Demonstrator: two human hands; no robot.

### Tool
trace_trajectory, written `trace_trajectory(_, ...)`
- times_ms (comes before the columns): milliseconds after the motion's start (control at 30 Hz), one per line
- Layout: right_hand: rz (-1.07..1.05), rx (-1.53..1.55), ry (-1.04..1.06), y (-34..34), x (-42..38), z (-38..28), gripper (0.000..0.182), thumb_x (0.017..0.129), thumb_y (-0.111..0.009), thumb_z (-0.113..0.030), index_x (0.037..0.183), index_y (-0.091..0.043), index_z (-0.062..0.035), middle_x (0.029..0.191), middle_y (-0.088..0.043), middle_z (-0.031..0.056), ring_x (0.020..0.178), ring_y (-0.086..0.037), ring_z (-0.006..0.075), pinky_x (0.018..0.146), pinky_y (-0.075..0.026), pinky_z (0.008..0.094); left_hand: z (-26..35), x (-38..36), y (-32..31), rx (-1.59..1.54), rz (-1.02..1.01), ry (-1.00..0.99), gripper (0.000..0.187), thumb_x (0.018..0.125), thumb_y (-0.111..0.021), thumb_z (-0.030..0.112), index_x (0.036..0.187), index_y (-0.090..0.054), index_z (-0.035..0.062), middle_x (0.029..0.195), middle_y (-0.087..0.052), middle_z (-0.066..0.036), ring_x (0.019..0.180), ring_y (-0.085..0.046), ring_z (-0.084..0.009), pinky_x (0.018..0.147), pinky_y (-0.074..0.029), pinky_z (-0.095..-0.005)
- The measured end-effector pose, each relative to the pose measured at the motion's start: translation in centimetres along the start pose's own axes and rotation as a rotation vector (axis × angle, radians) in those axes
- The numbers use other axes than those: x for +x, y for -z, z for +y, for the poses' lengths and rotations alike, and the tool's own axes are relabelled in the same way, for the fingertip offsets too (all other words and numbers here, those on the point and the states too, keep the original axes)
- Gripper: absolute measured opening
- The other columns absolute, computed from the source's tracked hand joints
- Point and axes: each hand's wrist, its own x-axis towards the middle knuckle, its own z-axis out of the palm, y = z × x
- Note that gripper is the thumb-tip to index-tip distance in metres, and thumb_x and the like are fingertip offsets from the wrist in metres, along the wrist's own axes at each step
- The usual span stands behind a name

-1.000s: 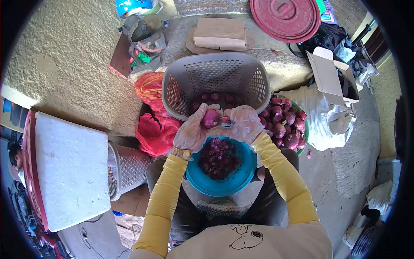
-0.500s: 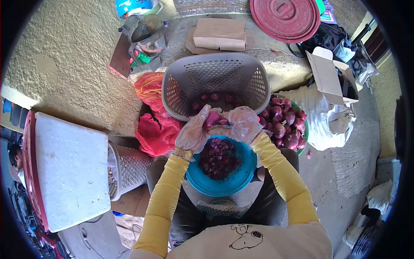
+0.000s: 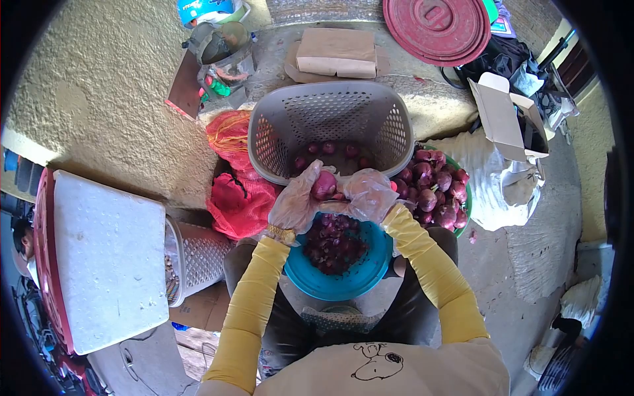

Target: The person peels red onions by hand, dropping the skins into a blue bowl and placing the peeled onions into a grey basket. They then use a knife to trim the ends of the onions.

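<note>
A red onion [image 3: 323, 185] is gripped in my left hand [image 3: 294, 201], which wears a clear plastic glove. My right hand [image 3: 367, 192], gloved the same way, is curled close to the onion's right side. Its fingers are bent, and what they pinch is hidden. Below both hands a blue basin [image 3: 307, 280] holds dark red onion skins [image 3: 335, 245]. Just beyond them stands a grey perforated basket [image 3: 264, 125] with several red onions [image 3: 329, 147] at its bottom. To the right, a green-rimmed container [image 3: 469, 204] is heaped with red onions [image 3: 436, 188].
A red mesh sack [image 3: 246, 201] lies left of the basket. A white foam box [image 3: 111, 257] and a white basket [image 3: 205, 254] stand farther left. A white sack [image 3: 489, 175] and an opened carton [image 3: 498, 112] are at right. A flat cardboard box [image 3: 336, 51] lies behind.
The onion in my left hand has turned and now shows a smooth, rounder side. My right hand has shifted slightly, its fingers drawn a little away from the onion.
</note>
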Motion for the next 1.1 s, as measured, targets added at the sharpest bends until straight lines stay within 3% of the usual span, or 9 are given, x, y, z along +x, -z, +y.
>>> trace_trajectory(200, 0.094, 0.146, 0.154, 0.9, 0.0, -0.7, 0.066, 0.083, -0.069, -0.073, 0.088, -0.073, -0.0081, 0.074, -0.069, 0.0174, 0.078, -0.070, 0.0398, 0.071, -0.054, 0.0497, 0.7, -0.3, -0.3, -0.005, 0.079, -0.049, 0.053, 0.110, -0.050, 0.043, 0.130, -0.057, -0.0046, 0.121, -0.065, -0.015, 0.108, -0.067, -0.0290, 0.100, -0.058, -0.0458)
trace_trajectory(300, -0.030, 0.224, 0.000, 2.6, 0.1, -1.4, 0.066, 0.080, -0.072, -0.073, 0.084, -0.072, -0.0072, 0.073, -0.068, 0.0185, 0.077, -0.070, 0.0397, 0.069, -0.054, 0.0483, 0.7, -0.1, 0.5, -0.082, -0.005, -0.077, 0.051, 0.111, -0.050, 0.041, 0.134, -0.057, -0.0040, 0.127, -0.063, -0.014, 0.114, -0.065, -0.0291, 0.103, -0.057, -0.0456)
trace_trajectory(367, 0.126, 0.202, -0.187, 1.8, 0.1, -1.0, 0.068, 0.077, -0.075, -0.074, 0.084, -0.070, -0.0066, 0.074, -0.068, 0.0193, 0.076, -0.069, 0.0403, 0.068, -0.053, 0.0474, 0.3, 0.1, 0.3, -0.077, -0.020, -0.128, 0.051, 0.111, -0.050, 0.039, 0.137, -0.055, -0.0042, 0.129, -0.062, -0.014, 0.117, -0.063, -0.0284, 0.103, -0.056, -0.0445)
trace_trajectory(500, 0.164, 0.261, -0.220, 1.4, 0.2, -0.6, 0.068, 0.077, -0.076, -0.073, 0.084, -0.068, -0.0061, 0.073, -0.066, 0.0197, 0.074, -0.067, 0.0413, 0.067, -0.052, 0.0479, 0.2, -0.2, -1.2, -0.107, -0.067, -0.183, 0.044, 0.111, -0.052, 0.031, 0.140, -0.056, -0.0014, 0.124, -0.062, -0.011, 0.114, -0.061, -0.0201, 0.099, -0.054, -0.0363)
trace_trajectory(700, 0.157, 0.263, -0.222, 1.6, 0.2, -0.6, 0.070, 0.075, -0.077, -0.075, 0.088, -0.068, -0.0060, 0.075, -0.067, 0.0195, 0.075, -0.066, 0.0430, 0.069, -0.051, 0.0488, 0.2, 0.0, -0.4, -0.123, -0.095, -0.231, 0.049, 0.107, -0.056, 0.025, 0.145, -0.050, -0.0057, 0.132, -0.060, -0.016, 0.125, -0.059, -0.0265, 0.109, -0.052, -0.0436)
trace_trajectory(767, 0.123, 0.275, -0.292, 2.6, 0.4, -1.3, 0.066, 0.068, -0.092, -0.057, 0.089, -0.070, 0.0017, 0.070, -0.064, 0.0206, 0.064, -0.065, 0.0348, 0.064, -0.052, 0.0433, 0.2, -0.1, -1.1, -0.118, -0.071, -0.255, 0.051, 0.106, -0.057, 0.026, 0.145, -0.050, -0.0059, 0.133, -0.060, -0.016, 0.126, -0.059, -0.0275, 0.109, -0.052, -0.0446)
trace_trajectory(900, 0.214, 0.339, -0.208, 0.9, 0.3, 0.0, 0.066, 0.068, -0.093, -0.057, 0.091, -0.070, 0.0017, 0.072, -0.066, 0.0218, 0.066, -0.066, 0.0357, 0.066, -0.052, 0.0438, 0.9, -0.4, -1.8, -0.120, -0.130, -0.225, 0.050, 0.107, -0.055, 0.027, 0.145, -0.050, -0.0045, 0.135, -0.059, -0.018, 0.127, -0.058, -0.0301, 0.110, -0.050, -0.0454)
trace_trajectory(967, 0.196, 0.259, -0.204, 0.0, 0.4, 0.8, 0.075, 0.074, -0.076, -0.076, 0.089, -0.067, -0.0041, 0.077, -0.067, 0.0209, 0.077, -0.066, 0.0443, 0.070, -0.051, 0.0501, 0.6, -0.6, -2.1, -0.138, -0.116, -0.225, 0.049, 0.109, -0.053, 0.029, 0.146, -0.050, -0.0034, 0.135, -0.059, -0.018, 0.126, -0.058, -0.0300, 0.109, -0.050, -0.0444)
trace_trajectory(1100, 0.171, 0.264, -0.223, 0.6, 0.5, 0.4, 0.076, 0.074, -0.075, -0.077, 0.089, -0.066, -0.0033, 0.076, -0.066, 0.0212, 0.078, -0.066, 0.0449, 0.070, -0.051, 0.0499, 0.0, 0.3, -0.5, -0.045, -0.137, -0.303, 0.047, 0.111, -0.051, 0.030, 0.147, -0.050, -0.0001, 0.135, -0.059, -0.017, 0.122, -0.060, -0.0274, 0.108, -0.050, -0.0420)
